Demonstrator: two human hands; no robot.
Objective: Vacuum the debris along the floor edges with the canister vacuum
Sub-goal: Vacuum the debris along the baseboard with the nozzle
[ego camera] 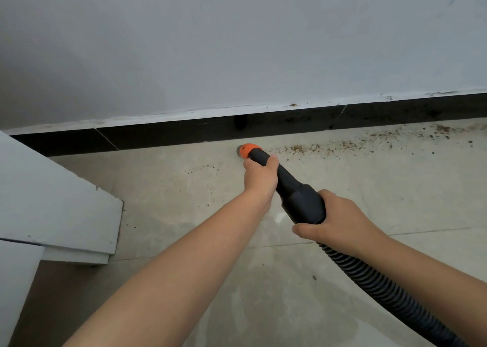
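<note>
At far left stands a white painted cabinet (56, 209), flat-faced and matte, its base lifted slightly off the floor (200, 230). The floor is pale glazed tile with thin grout lines. Where it meets the glossy black baseboard (163, 133), the strip to the left of my nozzle carries only a few scattered specks, so I judge that section largely done.

My left hand (259, 175) grasps the black plastic wand (286, 182) just behind its orange nozzle tip (246, 150), fingers wrapped round it. The tip sits low, at or just above the floor, near the baseboard; I cannot tell whether it touches the tile.

My right hand (333, 219) grips the thicker black cuff where the ribbed, flexible hose (382, 291) joins, the hose trailing off toward the lower right. The canister itself is out of view.

To the right, a band of brown, granular debris (342, 145) runs along the floor edge toward the frame's right side. That stretch remains to be vacuumed.
</note>
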